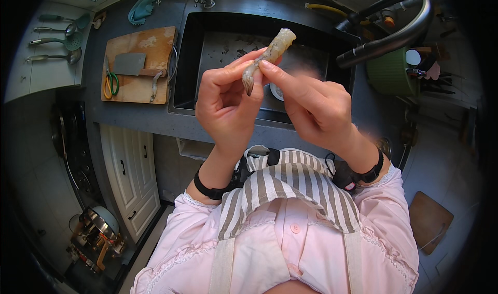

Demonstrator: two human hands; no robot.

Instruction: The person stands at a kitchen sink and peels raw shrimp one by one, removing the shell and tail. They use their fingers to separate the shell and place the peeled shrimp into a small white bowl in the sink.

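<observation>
A headless, largely peeled raw shrimp [275, 47] is held up above the sink [183, 84], its tail fan bent down towards me. The fingers of my left hand [229, 95] grip it near the tail. With thumb and index fingertip, my right hand [321, 103] pinches the shrimp close to the left fingers. Bits of dark debris [242, 52] lie on the sink's bottom. Behind my right hand, a white bowl [276, 91] shows only in part.
Left of the sink, a wooden cutting board [132, 43] bears a cleaver [129, 63], scissors [110, 82] and another shrimp [155, 86]. A large pull-down faucet [389, 41] arches over the sink's right side. A teal cloth [141, 9] lies behind the board. To the right stands a green container [385, 74].
</observation>
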